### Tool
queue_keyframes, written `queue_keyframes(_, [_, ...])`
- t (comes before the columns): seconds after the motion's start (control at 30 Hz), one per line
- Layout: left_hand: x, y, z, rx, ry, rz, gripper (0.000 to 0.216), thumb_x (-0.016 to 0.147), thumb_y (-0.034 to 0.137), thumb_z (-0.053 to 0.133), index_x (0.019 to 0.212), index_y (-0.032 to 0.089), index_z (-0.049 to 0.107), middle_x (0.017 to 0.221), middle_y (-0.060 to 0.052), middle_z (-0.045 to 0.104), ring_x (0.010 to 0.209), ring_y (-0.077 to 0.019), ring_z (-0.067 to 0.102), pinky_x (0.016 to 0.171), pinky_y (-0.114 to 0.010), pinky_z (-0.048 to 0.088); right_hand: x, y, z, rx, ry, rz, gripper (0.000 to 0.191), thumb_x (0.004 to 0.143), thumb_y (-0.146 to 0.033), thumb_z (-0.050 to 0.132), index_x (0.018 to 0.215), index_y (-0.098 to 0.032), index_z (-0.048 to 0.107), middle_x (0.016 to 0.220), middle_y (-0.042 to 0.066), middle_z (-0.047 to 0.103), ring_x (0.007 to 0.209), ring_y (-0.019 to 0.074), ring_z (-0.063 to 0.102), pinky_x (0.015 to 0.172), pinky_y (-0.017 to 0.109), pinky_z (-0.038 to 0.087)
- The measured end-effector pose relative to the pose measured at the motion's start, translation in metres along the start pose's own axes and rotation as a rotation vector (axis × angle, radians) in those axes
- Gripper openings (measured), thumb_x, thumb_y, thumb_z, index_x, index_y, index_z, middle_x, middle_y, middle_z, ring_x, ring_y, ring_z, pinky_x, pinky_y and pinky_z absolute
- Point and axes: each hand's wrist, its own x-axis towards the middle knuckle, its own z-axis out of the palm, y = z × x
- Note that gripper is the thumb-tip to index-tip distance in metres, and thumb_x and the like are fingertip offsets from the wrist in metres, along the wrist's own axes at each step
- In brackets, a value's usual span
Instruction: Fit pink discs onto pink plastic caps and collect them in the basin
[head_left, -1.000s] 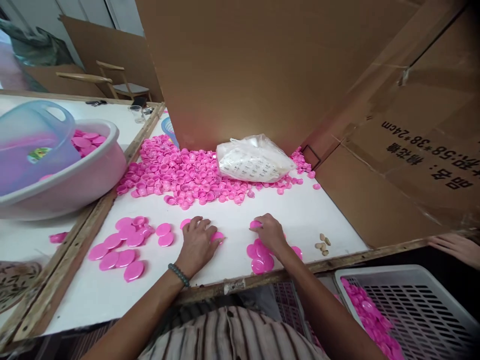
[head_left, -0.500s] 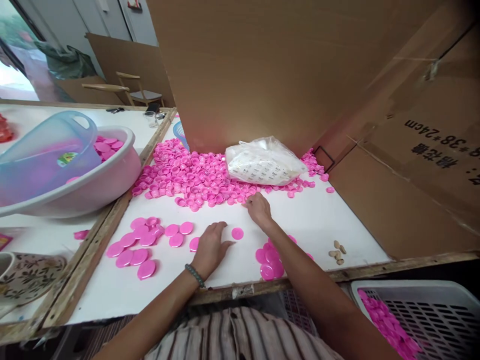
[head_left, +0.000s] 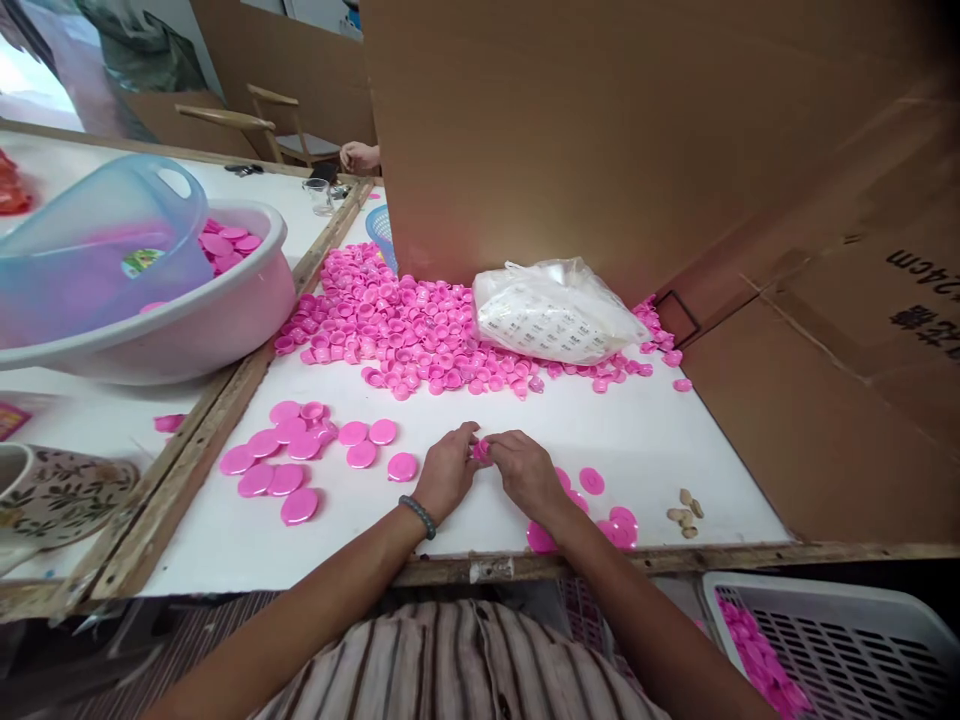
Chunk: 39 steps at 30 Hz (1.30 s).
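Note:
My left hand [head_left: 448, 470] and my right hand [head_left: 525, 477] meet over the white tabletop, both closed on a small pink plastic cap [head_left: 481, 452] mostly hidden by the fingers. A beaded bracelet circles my left wrist. Left of that hand lies a single round pink disc [head_left: 402, 467], with a loose group of pink discs [head_left: 286, 480] farther left. More pink discs [head_left: 624, 526] lie under and beside my right forearm. Beyond the hands spreads a heap of small pink cup-shaped caps [head_left: 405, 325].
A printed white plastic bag [head_left: 559, 312] rests on the heap against a cardboard wall [head_left: 517, 130]. Left stand a pink basin [head_left: 247, 300] and a floral mug [head_left: 71, 495]. Peanuts [head_left: 685, 514] lie at right, above a grey crate [head_left: 862, 610]. Another person's hand [head_left: 360, 157] shows behind.
My right hand has come back from the heap's edge to meet my left hand. The disc that lay between them is now off the table there, and both hands grip a pink piece.

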Motion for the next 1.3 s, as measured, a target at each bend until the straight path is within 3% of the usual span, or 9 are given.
queue_keyframes(0.27, [0.001,-0.002,0.0,0.019,0.0,0.032,0.034,0.079,0.014,0.048,0.112,0.02,0.044,0.093,-0.004,0.062,0.081,-0.0152,0.059,0.074,-0.029,0.046,-0.009,-0.007,0.008,-0.173,-0.003,-0.163,0.03,0.086,-0.006,0.035,0.094,-0.012,0.063,0.101,0.011,0.061,0.1,0.0199,0.05,0.085,0.034,0.045])
queue_keyframes(0.43, [0.0,-0.003,-0.001,0.006,-0.012,0.043,0.035,0.077,0.013,0.049,0.111,0.02,0.046,0.093,-0.004,0.061,0.082,-0.0156,0.058,0.074,-0.028,0.045,-0.013,-0.008,0.014,-0.15,0.074,-0.155,0.033,0.085,-0.005,0.033,0.099,-0.009,0.062,0.105,0.013,0.061,0.104,0.0195,0.05,0.091,0.034,0.043])
queue_keyframes(0.53, [-0.002,-0.002,-0.006,-0.035,-0.017,0.059,0.033,0.074,0.017,0.055,0.106,0.021,0.05,0.09,-0.003,0.061,0.081,-0.0161,0.057,0.071,-0.027,0.045,-0.007,-0.005,0.01,0.03,0.08,0.022,0.029,0.085,-0.009,0.037,0.093,-0.015,0.064,0.1,0.008,0.064,0.095,0.0174,0.055,0.083,0.032,0.046])
queue_keyframes(0.67, [-0.005,0.0,-0.015,-0.092,-0.023,0.076,0.023,0.072,0.023,0.058,0.095,0.022,0.056,0.082,-0.001,0.061,0.076,-0.0153,0.056,0.065,-0.025,0.042,0.001,-0.002,0.004,0.449,-0.008,0.454,0.023,0.085,-0.027,0.044,0.078,-0.016,0.063,0.07,0.002,0.064,0.067,0.0145,0.058,0.062,0.026,0.048])
queue_keyframes(0.77, [-0.006,0.001,-0.021,-0.143,-0.039,-0.03,0.015,0.073,0.027,0.059,0.086,0.02,0.057,0.068,0.002,0.061,0.064,-0.0132,0.056,0.058,-0.023,0.04,0.002,-0.003,0.003,0.655,-0.075,0.571,0.027,0.086,-0.033,0.042,0.085,-0.016,0.063,0.07,0.002,0.062,0.065,0.0137,0.058,0.061,0.026,0.047])
queue_keyframes(0.87, [-0.002,0.002,-0.022,-0.186,-0.046,-0.173,0.015,0.071,0.031,0.061,0.078,0.018,0.056,0.06,0.002,0.061,0.057,-0.0127,0.057,0.053,-0.022,0.039,-0.001,-0.005,-0.002,0.526,-0.029,0.406,0.028,0.084,-0.03,0.047,0.108,-0.02,0.059,0.089,0.004,0.063,0.08,0.0152,0.056,0.072,0.028,0.044])
queue_keyframes(0.93, [0.003,0.003,-0.021,-0.238,-0.082,-0.269,0.017,0.069,0.029,0.063,0.078,0.018,0.054,0.055,0.002,0.06,0.052,-0.0131,0.057,0.05,-0.022,0.04,-0.002,-0.007,-0.007,0.379,-0.081,0.235,0.03,0.082,-0.025,0.052,0.112,-0.023,0.057,0.092,0.004,0.062,0.085,0.016,0.052,0.074,0.028,0.041])
queue_keyframes(1.03, [0.01,0.001,-0.017,-0.369,-0.159,-0.404,0.027,0.065,0.027,0.068,0.082,0.018,0.05,0.05,0.003,0.059,0.048,-0.0143,0.059,0.046,-0.022,0.043,0.003,-0.008,-0.014,0.213,-0.212,0.126,0.021,0.082,-0.017,0.051,0.1,-0.022,0.061,0.083,0.003,0.06,0.081,0.0146,0.05,0.068,0.024,0.037])
queue_keyframes(1.3, [0.017,0.0,-0.019,-0.574,-0.23,-0.592,0.046,0.056,0.033,0.076,0.08,0.019,0.04,0.043,0.003,0.058,0.041,-0.0177,0.058,0.043,-0.028,0.049,0.034,-0.005,-0.02,-0.046,-0.51,0.107,0.012,0.078,-0.02,0.054,0.069,-0.014,0.061,0.068,0.004,0.057,0.06,0.0116,0.048,0.052,0.025,0.022])
